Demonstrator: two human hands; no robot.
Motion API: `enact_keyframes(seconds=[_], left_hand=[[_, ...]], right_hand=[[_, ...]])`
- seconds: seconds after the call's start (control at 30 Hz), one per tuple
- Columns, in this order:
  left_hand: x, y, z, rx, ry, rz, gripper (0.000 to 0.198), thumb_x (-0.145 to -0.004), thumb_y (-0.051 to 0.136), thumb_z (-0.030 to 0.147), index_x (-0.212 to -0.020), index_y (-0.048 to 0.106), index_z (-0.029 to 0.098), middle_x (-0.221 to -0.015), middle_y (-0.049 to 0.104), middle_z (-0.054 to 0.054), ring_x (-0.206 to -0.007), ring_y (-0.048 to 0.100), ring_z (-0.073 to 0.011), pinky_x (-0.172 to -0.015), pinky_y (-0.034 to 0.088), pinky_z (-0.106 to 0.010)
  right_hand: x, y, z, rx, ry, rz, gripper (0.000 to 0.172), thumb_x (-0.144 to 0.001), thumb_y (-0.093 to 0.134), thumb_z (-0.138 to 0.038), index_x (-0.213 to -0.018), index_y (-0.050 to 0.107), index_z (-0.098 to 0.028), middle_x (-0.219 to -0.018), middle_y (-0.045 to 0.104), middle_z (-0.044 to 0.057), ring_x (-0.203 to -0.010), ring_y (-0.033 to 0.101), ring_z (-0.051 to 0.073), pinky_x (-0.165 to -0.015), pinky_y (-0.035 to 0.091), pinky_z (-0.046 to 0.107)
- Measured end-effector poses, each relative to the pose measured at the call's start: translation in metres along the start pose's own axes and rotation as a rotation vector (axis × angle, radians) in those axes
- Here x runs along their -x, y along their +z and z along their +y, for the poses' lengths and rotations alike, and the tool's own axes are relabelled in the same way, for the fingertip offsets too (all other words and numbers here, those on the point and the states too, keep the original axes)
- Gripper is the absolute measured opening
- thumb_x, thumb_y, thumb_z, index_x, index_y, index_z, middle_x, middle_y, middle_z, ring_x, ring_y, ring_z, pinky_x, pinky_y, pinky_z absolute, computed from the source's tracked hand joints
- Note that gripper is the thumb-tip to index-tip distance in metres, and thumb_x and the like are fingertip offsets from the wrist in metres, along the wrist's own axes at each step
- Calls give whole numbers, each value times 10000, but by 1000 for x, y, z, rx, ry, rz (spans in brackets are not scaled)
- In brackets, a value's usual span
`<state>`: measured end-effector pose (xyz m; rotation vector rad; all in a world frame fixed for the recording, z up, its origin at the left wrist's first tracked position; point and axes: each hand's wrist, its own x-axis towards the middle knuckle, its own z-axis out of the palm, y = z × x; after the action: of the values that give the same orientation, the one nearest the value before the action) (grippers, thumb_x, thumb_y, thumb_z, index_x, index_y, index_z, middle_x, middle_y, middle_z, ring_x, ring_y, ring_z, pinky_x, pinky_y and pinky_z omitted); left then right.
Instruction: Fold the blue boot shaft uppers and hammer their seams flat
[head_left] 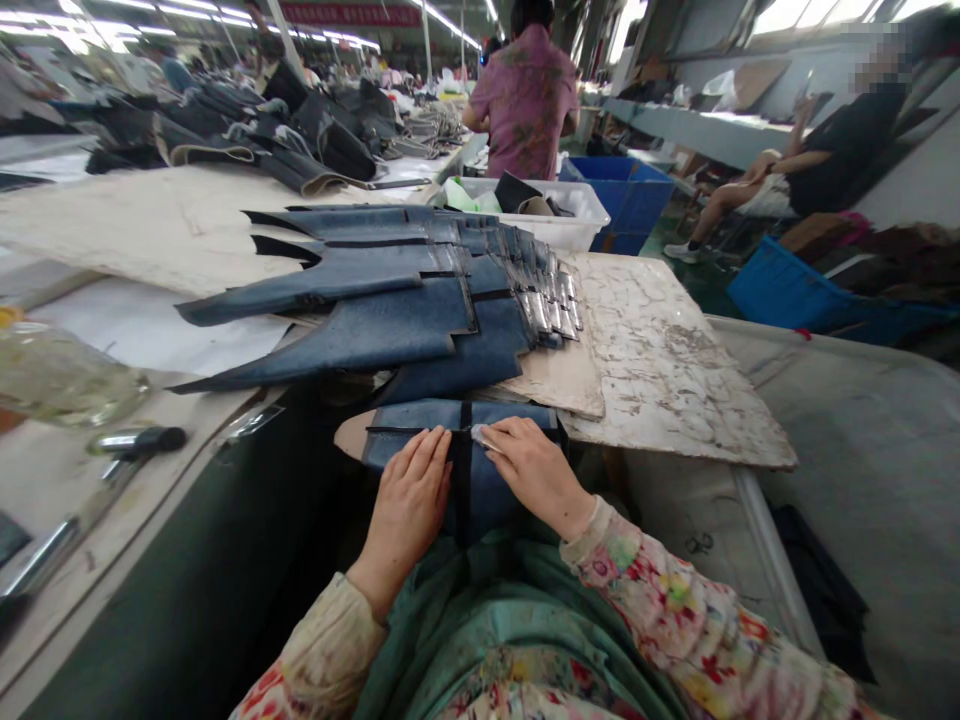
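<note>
A blue leather piece [424, 412] with dark strips crossing it lies before my body, its pale tip at the left end. My left hand [409, 500] rests flat on it, fingers stretched out along the dark lengthwise strip. My right hand [536, 470] is closed on a small whitish thing [478, 433] and presses it to the piece near where the strips cross. What exactly it is, I cannot make out. Just beyond, overlapping blue leather pieces [375, 325] are fanned out on a board, several with shiny right ends.
A worn white board [667, 350] juts out at the right. On the left table are a bottle of yellowish liquid [60, 375] and a dark-handled tool [142, 441]. A white bin [585, 215] and a blue bin [630, 190] stand ahead, near a person [529, 100]. Another person sits at right.
</note>
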<state>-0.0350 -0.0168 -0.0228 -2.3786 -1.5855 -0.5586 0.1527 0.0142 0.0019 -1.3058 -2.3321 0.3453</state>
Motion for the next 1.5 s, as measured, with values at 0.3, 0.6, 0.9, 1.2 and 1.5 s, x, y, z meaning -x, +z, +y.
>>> enact_keyframes(seconds=[0.3,0.6,0.9,1.2,1.5], left_hand=[[8,-1,2,23,-24,-69,421,-892,412,163,-1312,436,162,-1299,550,-77,-1129,509,-219,-930,382,-363],[-22,-8,3,159,-116,-143,250,-898,425,235,-1086,587,200,-1105,622,-70,-980,554,-210,-799,439,-352],[-16,-7,-6,70,128,-156,322,-866,424,130,-1158,558,148,-1190,606,-95,-1005,544,-209,-822,427,-348],[-24,-10,-5,127,144,-186,298,-858,426,140,-1124,562,129,-1209,597,-107,-1017,537,-224,-822,424,-356],[-25,-10,-3,137,97,-165,247,-874,434,172,-1057,599,157,-1178,626,-93,-994,555,-219,-801,443,-364]], right_hand=[[-8,-8,17,-280,-60,-100,257,-866,532,-205,-1101,631,-178,-1006,626,64,-961,551,178,-891,441,341],[-21,-13,17,-263,-96,-201,256,-865,536,-203,-1081,651,-128,-973,641,86,-940,573,178,-876,449,312],[-14,-13,12,-164,-120,-154,254,-900,482,-211,-1112,617,-170,-1054,624,70,-986,559,170,-898,454,327],[-17,-10,-6,104,-60,-153,282,-907,442,-185,-1146,589,-163,-1046,614,83,-950,542,197,-855,481,338],[-12,-7,-2,208,-108,-115,308,-917,406,-155,-1179,568,-141,-1097,609,106,-1010,523,210,-863,494,350]])
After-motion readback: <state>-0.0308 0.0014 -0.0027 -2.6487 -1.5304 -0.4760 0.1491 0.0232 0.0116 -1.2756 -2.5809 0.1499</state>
